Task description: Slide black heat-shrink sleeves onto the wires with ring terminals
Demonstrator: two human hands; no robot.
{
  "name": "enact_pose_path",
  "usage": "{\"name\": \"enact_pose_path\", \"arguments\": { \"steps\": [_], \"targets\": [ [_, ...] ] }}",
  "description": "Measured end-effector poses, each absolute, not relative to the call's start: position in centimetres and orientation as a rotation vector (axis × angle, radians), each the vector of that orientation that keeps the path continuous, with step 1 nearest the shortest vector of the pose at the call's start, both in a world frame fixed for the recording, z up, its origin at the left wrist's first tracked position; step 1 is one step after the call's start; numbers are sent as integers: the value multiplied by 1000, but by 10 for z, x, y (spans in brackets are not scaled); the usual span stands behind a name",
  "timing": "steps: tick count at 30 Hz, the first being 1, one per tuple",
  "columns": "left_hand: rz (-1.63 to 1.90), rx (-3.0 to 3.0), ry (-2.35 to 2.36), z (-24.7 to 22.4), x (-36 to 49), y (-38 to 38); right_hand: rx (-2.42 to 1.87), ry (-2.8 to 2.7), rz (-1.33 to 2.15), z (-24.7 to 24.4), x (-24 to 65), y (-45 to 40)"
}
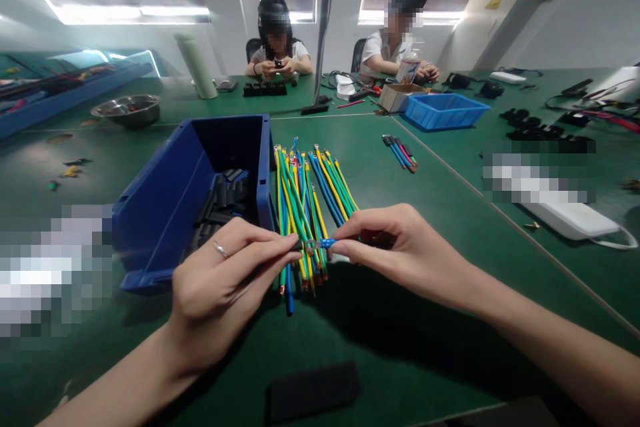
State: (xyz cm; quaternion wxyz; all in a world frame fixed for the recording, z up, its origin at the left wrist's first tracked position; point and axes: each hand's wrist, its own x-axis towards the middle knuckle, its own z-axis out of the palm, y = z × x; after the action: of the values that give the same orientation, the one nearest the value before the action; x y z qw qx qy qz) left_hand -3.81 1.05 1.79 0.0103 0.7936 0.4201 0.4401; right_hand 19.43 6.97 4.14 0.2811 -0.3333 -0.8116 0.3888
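My left hand [225,283] pinches a short black tube [299,247] that looks like heat-shrink sleeve, mostly covered by the fingers. Facing it, my right hand [400,243] grips a blue wire [328,243] close to its metal ring terminal [312,245]. The terminal points left at the tube's end; whether they touch I cannot tell. Below and beyond both hands lies a bundle of cut blue and yellow-green wires [295,203], several with lugs on their far ends. At the left stands a dark blue bin [150,213] with black tube pieces [227,197] inside.
Four sleeved wires form a small group [400,152] farther right. Beyond are a light blue tray [445,110], a cardboard box [400,97] and a metal bowl [127,109]. A white power strip [560,203] lies right; a black block [313,392] lies in front. Two people sit opposite.
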Motion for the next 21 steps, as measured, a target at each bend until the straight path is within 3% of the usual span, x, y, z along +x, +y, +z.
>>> {"name": "enact_pose_path", "arguments": {
  "steps": [14, 21],
  "targets": [
    [1395, 2485, 1344, 14, -39, 9, -998, -2171, 923, 41, 190, 66],
    [1290, 2692, 1350, 19, -36, 8, -762, -2264, 825, 26, 188, 68]
  ]
}}
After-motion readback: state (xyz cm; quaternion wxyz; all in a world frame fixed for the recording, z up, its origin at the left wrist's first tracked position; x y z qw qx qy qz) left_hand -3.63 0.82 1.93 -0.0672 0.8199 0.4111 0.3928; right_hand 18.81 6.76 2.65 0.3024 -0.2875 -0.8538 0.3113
